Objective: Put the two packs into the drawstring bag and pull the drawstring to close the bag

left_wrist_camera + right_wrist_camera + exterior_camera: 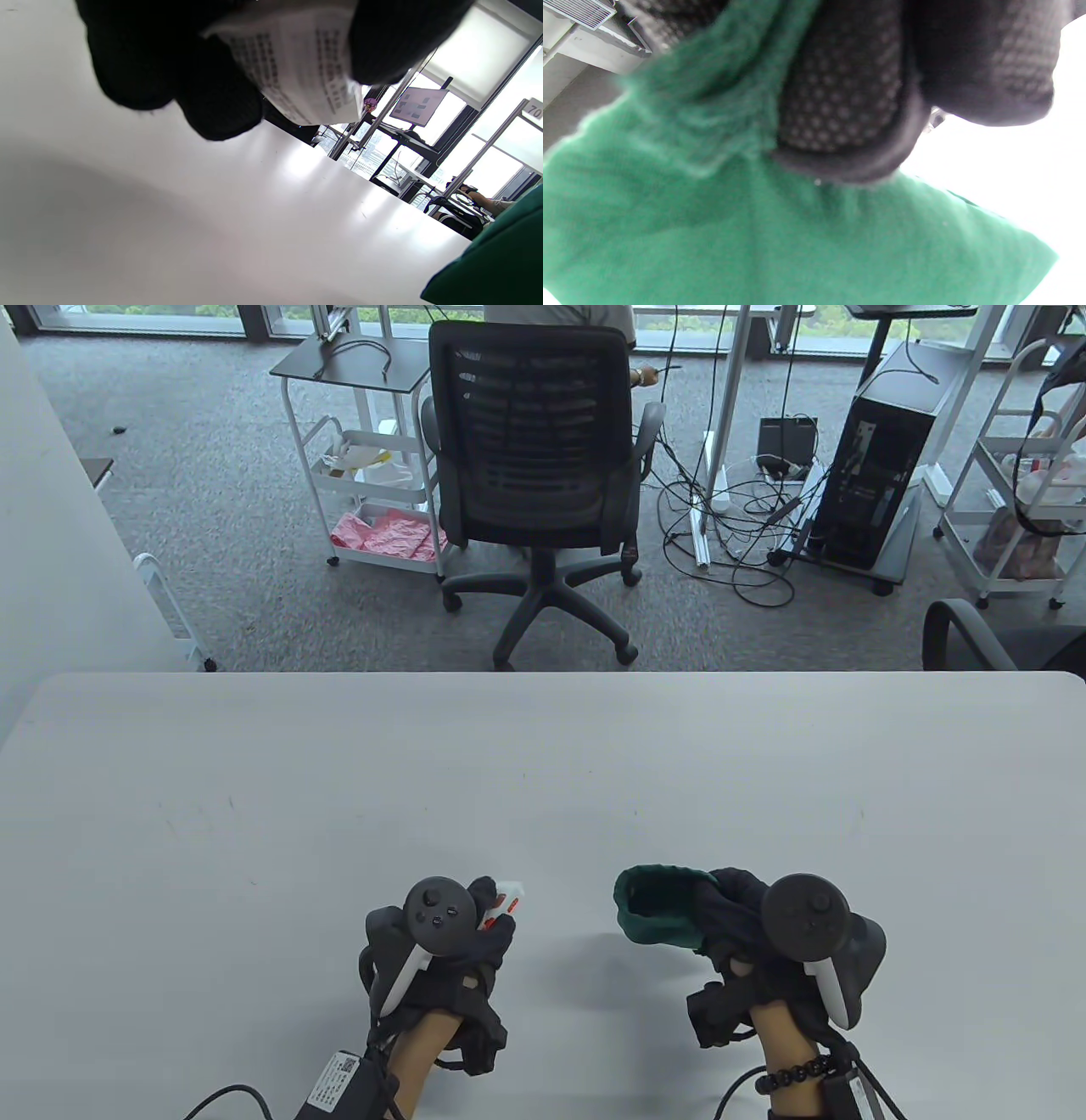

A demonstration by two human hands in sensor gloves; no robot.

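Note:
My left hand (488, 920) grips a small white pack (506, 899) with red print, just above the table near its front edge. In the left wrist view the pack (297, 67) shows rows of small text between my dark gloved fingers (216, 101). To the right, my right hand (730, 916) holds the green drawstring bag (657, 908) by its rim, with the mouth open toward the left hand. The right wrist view is filled by the green bag cloth (755, 237) with my gloved fingers (848, 97) curled over it. A second pack is not visible.
The white table (543, 780) stretches far and wide beyond my hands. Behind its far edge stand a black office chair (534, 475), a white cart (365, 475), a computer tower (882, 458) and loose cables on the carpet.

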